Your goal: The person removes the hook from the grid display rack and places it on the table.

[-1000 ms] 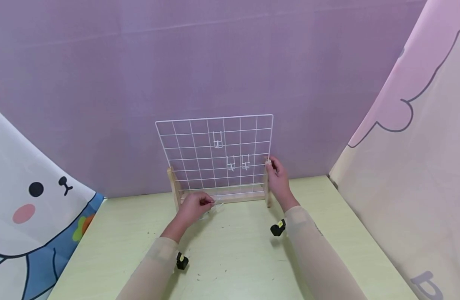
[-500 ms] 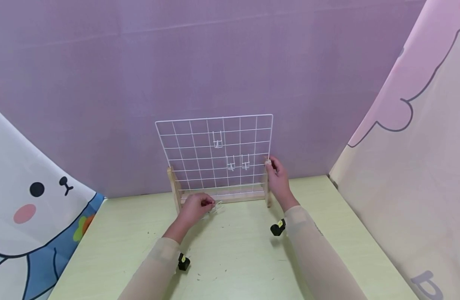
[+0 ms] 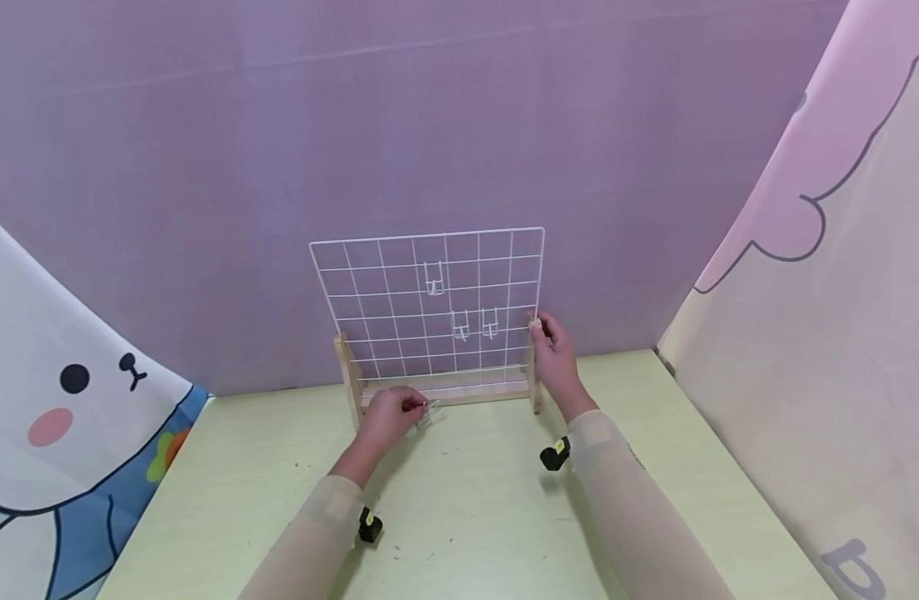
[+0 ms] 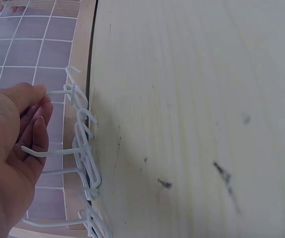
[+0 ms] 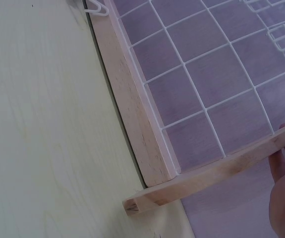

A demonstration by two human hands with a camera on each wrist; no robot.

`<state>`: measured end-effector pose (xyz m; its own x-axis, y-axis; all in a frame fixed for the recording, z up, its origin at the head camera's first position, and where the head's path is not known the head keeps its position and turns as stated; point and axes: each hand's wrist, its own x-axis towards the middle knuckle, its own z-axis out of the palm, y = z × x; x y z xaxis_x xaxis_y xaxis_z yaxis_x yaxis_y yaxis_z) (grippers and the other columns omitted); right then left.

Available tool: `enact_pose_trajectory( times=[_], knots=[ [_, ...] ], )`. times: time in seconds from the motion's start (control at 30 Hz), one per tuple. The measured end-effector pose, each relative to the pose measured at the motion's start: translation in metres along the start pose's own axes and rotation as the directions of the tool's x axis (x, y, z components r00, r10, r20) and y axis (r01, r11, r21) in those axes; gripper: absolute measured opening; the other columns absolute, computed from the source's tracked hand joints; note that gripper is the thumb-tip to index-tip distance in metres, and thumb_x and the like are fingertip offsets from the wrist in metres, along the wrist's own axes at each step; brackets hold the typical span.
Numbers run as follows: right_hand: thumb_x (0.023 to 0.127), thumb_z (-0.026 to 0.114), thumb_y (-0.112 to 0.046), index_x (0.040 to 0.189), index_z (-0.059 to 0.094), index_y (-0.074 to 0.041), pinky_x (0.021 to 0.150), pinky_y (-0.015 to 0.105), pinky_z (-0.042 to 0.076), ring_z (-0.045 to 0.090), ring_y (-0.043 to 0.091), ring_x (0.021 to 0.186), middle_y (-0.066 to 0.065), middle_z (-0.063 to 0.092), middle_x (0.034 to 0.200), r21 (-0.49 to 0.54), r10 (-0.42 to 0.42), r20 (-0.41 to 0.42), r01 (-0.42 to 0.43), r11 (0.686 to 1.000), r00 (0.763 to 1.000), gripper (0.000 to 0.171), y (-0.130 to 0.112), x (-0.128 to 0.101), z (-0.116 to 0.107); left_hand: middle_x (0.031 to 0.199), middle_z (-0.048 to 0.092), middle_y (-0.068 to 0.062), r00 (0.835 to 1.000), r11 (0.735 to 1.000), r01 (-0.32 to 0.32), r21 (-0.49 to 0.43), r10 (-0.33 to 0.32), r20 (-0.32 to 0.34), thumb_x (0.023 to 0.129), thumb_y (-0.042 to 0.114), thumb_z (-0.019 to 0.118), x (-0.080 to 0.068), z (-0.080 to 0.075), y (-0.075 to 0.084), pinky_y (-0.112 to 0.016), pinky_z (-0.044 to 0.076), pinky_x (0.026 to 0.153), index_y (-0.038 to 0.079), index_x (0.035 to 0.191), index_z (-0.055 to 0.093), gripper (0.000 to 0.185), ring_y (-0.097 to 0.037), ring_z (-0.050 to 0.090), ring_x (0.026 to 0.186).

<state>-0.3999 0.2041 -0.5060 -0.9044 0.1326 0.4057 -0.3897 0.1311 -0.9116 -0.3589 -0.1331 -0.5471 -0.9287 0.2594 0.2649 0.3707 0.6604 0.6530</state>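
Note:
A white wire grid panel stands upright in a wooden base. Three white wire hooks hang on it: a higher hook and two lower ones side by side. In front of the panel's lower left, my left hand pinches the prong of a white wire hook between thumb and fingertips. More wire hooks show below it in the left wrist view, beside the curled fingers; whether they hang together I cannot tell. My right hand grips the right wooden post near its top.
The rack stands on a pale wood-grain table with dark scuff marks. Behind it is a purple backdrop. Printed cloths hang at the left and right. A left wooden post holds the panel's other side.
My left hand has shifted slightly right, and the hooks by its fingertips have changed their angle a little. The right hand stays on the post.

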Motion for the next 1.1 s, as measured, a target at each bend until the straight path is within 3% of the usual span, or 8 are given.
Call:
enact_pose_trajectory(
  times=[0.13,0.47,0.73,0.87,0.93,1.1],
  knots=[
    [0.118,0.055,-0.029,0.155,0.058,-0.005,0.092,0.061,0.054,0.054,0.056,0.119,0.033,0.060,0.135,0.003,0.001,0.002,-0.001,1.000,1.000,0.044,0.0000,0.0006,0.0007,0.090,0.078,0.003,1.000,1.000,-0.017,0.003,0.017,-0.018,0.097,0.004,0.085,-0.0003,0.0008,-0.0006,-0.029,0.061,0.071,0.011,0.097,0.085,0.007,-0.009,0.068,0.079],
    [0.118,0.055,-0.027,0.154,0.058,-0.004,0.097,0.065,0.052,0.056,0.052,0.118,0.033,0.060,0.134,0.006,-0.003,0.000,0.003,1.000,1.000,0.043,-0.0001,0.0003,0.0004,0.088,0.078,0.003,0.999,1.000,-0.024,-0.002,0.024,-0.043,0.096,0.004,0.086,0.0004,0.0040,-0.0036,-0.029,0.061,0.071,0.009,0.095,0.084,0.006,-0.009,0.069,0.079],
    [0.118,0.056,-0.026,0.152,0.061,-0.007,0.083,0.036,0.055,0.056,0.036,0.107,0.034,0.060,0.133,-0.019,-0.002,-0.008,0.002,1.000,1.000,0.040,-0.0007,-0.0001,0.0001,0.087,0.078,0.002,0.999,1.000,0.008,-0.021,-0.009,-0.037,0.096,0.006,0.086,-0.0001,0.0049,-0.0027,-0.028,0.061,0.071,0.007,0.095,0.084,0.002,-0.009,0.069,0.078],
    [0.118,0.055,-0.025,0.152,0.061,-0.006,0.091,0.055,0.056,0.056,0.030,0.105,0.034,0.061,0.133,-0.010,-0.011,-0.006,0.011,1.000,1.000,0.039,0.0003,0.0006,0.0003,0.088,0.078,0.002,0.999,1.000,0.016,-0.019,-0.017,-0.033,0.094,0.003,0.087,-0.0002,0.0047,-0.0012,-0.031,0.062,0.073,0.009,0.096,0.085,0.007,-0.009,0.069,0.080],
    [0.118,0.055,-0.025,0.152,0.060,-0.006,0.094,0.065,0.053,0.057,0.035,0.108,0.033,0.061,0.132,-0.003,-0.013,-0.003,0.013,1.000,1.000,0.039,0.0006,0.0007,0.0002,0.088,0.078,0.002,0.999,1.000,0.015,-0.013,-0.016,-0.030,0.095,0.005,0.087,0.0003,0.0050,-0.0010,-0.032,0.062,0.074,0.008,0.095,0.085,0.004,-0.009,0.068,0.080],
    [0.118,0.055,-0.026,0.153,0.060,-0.006,0.096,0.069,0.051,0.056,0.054,0.116,0.032,0.061,0.132,0.003,-0.011,0.001,0.011,1.000,1.000,0.040,0.0010,0.0006,0.0000,0.088,0.078,0.003,0.999,1.000,0.011,-0.009,-0.011,-0.030,0.097,0.008,0.087,0.0008,0.0052,-0.0009,-0.032,0.062,0.075,0.006,0.096,0.085,0.003,-0.009,0.069,0.080]
  ],
)
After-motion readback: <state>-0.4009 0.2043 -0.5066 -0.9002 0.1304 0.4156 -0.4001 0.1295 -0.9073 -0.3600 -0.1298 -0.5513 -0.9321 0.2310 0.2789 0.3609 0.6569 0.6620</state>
